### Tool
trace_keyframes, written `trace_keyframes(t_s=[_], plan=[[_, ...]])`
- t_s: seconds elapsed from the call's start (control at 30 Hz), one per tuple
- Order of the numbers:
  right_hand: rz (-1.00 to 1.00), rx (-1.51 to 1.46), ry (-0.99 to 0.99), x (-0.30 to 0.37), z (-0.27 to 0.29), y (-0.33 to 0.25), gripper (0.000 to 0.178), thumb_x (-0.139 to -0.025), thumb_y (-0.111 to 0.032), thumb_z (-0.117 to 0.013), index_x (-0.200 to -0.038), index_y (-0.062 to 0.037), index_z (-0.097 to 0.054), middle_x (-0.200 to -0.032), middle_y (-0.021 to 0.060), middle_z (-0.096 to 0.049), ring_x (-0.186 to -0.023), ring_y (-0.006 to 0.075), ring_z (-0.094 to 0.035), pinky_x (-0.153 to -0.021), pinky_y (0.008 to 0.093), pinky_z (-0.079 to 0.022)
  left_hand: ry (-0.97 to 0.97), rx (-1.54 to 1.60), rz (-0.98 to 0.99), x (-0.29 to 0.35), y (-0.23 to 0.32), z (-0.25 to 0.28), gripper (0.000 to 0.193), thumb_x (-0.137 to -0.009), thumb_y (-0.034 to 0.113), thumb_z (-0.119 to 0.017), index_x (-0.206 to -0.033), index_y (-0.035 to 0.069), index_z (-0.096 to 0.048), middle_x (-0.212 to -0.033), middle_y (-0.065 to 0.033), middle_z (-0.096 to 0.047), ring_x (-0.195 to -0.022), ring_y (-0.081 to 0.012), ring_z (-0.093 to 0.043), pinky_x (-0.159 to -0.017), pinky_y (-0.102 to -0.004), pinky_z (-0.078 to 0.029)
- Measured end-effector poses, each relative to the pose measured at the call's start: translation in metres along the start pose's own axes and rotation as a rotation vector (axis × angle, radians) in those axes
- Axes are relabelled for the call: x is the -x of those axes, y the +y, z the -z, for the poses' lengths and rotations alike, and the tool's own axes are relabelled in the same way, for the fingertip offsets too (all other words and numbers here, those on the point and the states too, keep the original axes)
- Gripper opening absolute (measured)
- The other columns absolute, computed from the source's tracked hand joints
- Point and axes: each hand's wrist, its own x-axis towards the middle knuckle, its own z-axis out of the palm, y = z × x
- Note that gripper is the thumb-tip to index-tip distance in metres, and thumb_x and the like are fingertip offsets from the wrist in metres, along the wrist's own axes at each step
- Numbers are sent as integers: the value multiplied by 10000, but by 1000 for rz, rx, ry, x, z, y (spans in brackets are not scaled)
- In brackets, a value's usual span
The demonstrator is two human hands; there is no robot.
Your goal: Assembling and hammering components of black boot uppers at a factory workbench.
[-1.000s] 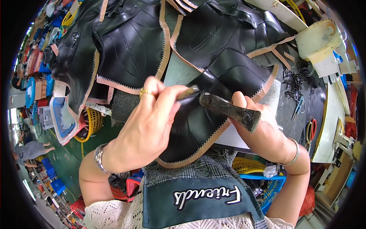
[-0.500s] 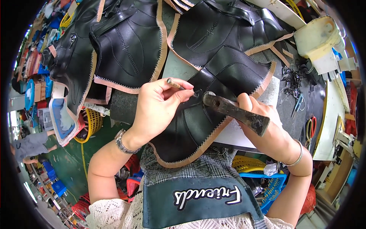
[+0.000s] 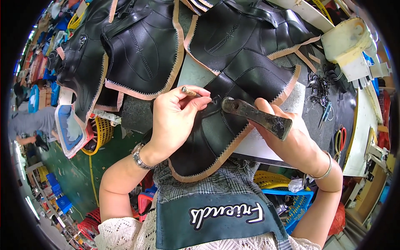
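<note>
A black leather boot upper with a tan zigzag-stitched edge lies in front of me, its lower part hanging over the table edge. My left hand is closed, thumb and forefinger pinching a slim metal punch. The punch leans over a small strap on the upper, its lower tip hard to make out. My right hand is wrapped round a hammer, whose handle is mostly hidden by the fingers. The dark hammer head hovers just right of the punch, its round face toward my left fingers.
More black uppers lie across the far and left side of the table. Scissors, dark small parts and a whitish container are at the right. A yellow basket stands at left; a person is beyond it.
The hammer head has shifted slightly, tipping a little at its far end. My left hand keeps nearly the same place with the punch. The person at the left has moved to the right.
</note>
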Motion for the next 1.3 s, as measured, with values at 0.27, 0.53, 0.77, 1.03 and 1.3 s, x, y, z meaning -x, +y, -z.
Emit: trace_keyframes(t_s=[0.27,0.53,0.77,1.03,1.3], plan=[[87,115,112,3,-2,5,273,-852,-79,-681,-1074,-33,-528,-717,140,-583,-615,344,-604,-536,416,-466,-1,-154,-76,-3,-1,-6,70,-842,-21,-673,-911,-21,-685,-769,-43,-683,-701,-71,-634,-646,-226,-509],[103,-50,386,-9,56,-14,313,-829,-134,-750,-991,24,-533,-640,136,-572,-503,296,-554,-480,345,-447,7,-564,-467,3,1,-12,109,-791,-32,-694,-893,5,-682,-779,-104,-665,-647,-197,-626,-606,-278,-497],[119,224,77,-10,67,-19,285,-773,15,-631,-1013,31,-477,-659,175,-574,-558,355,-595,-500,435,-467,-69,-591,-420,1,-2,-7,92,-846,-38,-631,-931,-7,-650,-832,-73,-667,-709,-134,-660,-630,-257,-534],[22,-172,312,-4,45,-10,169,-870,-17,-648,-985,32,-535,-629,134,-537,-496,232,-489,-498,311,-385,-50,-126,56,-10,4,-6,61,-885,-18,-628,-919,-53,-664,-853,-56,-677,-779,-102,-657,-731,-241,-573],[2,-200,477,-2,66,-19,173,-901,-39,-660,-1044,10,-576,-845,-31,-594,-686,31,-458,-586,185,-368,-29,-97,-64,-9,-4,-9,49,-845,18,-671,-871,-23,-674,-714,-66,-671,-629,-77,-603,-606,-242,-492]])
